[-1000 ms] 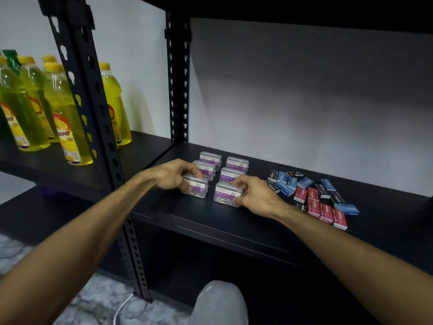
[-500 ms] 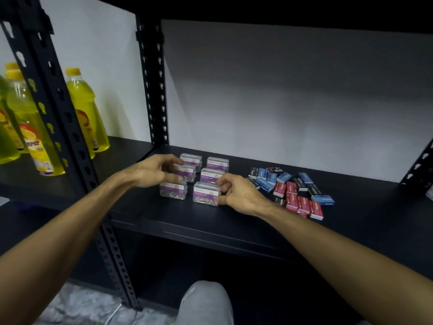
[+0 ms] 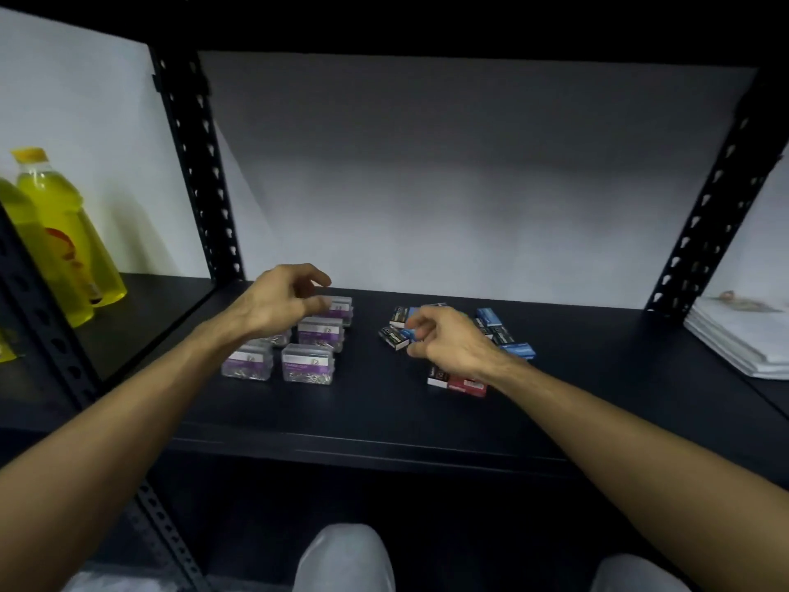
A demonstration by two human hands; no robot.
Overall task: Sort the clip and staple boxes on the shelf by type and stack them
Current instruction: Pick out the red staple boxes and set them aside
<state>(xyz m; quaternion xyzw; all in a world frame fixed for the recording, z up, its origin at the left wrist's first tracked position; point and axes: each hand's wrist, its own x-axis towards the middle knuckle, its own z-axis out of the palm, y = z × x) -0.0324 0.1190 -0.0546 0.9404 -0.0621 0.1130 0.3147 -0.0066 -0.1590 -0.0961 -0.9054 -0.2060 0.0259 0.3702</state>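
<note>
Head view: the clear paper-clip boxes (image 3: 307, 364) sit grouped left of centre on the shelf (image 3: 384, 420); the staple boxes (image 3: 504, 335) lie jumbled at centre right. The left hand (image 3: 281, 305) hovers above the clip boxes, fingers loosely curled, empty. The right hand (image 3: 448, 343) hangs over the staples; its grip I cannot tell. A careless reach could scatter them. A second ago both hands touched the front clip boxes.

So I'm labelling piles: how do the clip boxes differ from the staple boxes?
The clip boxes are clear plastic with purple labels; the staple boxes are opaque red, blue or black card. Clip boxes are taller and sit in tidy rows; staple boxes are flatter and lie jumbled. Both rest on the black shelf.
</note>
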